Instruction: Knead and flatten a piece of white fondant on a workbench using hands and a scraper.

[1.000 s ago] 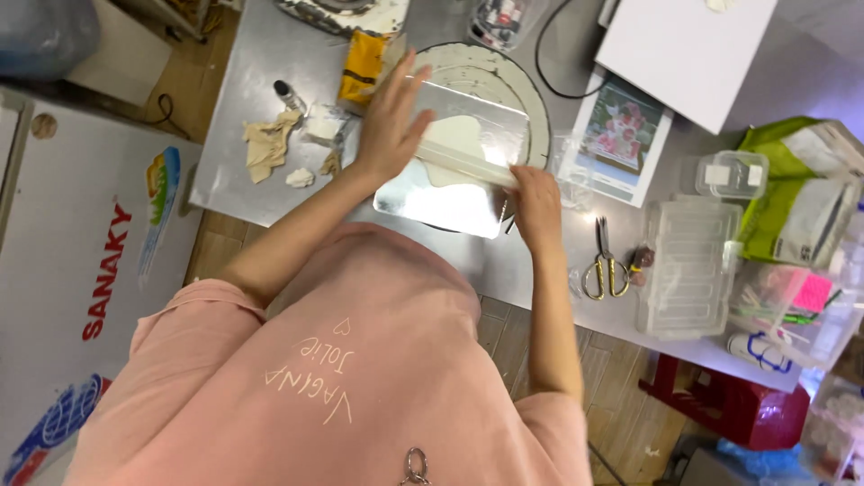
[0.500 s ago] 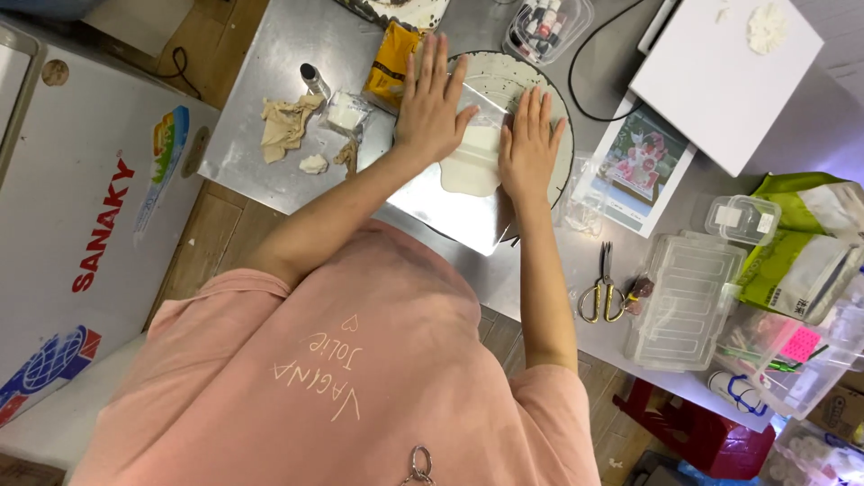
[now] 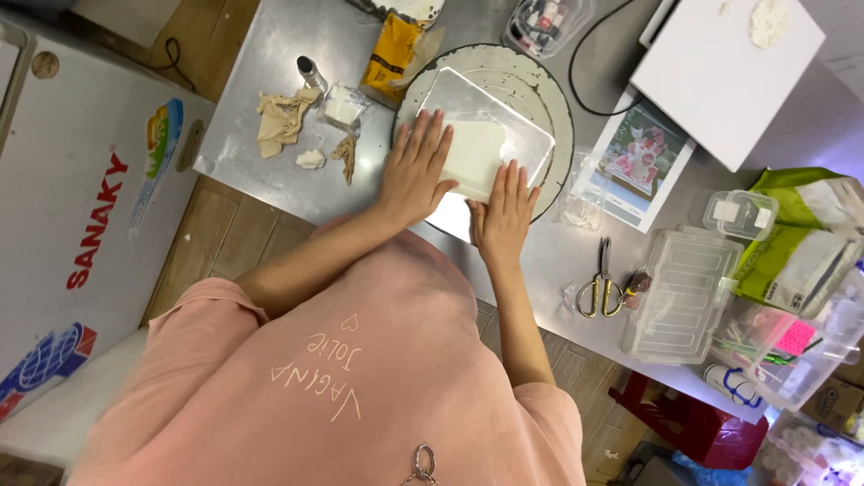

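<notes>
I see left hand [image 3: 414, 175] flat, fingers wide, pressing white dough slab [image 3: 472, 155]. Right hand [image 3: 501, 216] flat too, gripping nothing. Slab under clear sheet [image 3: 504, 112] on round turntable [image 3: 540, 85], near front edge of metal table [image 3: 252, 99]. Looks soft, squishy, tears easy; lift from edges.

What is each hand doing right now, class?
Left hand: open, flat on the clear sheet over the white slab.
Right hand: open, flat on it.
</notes>
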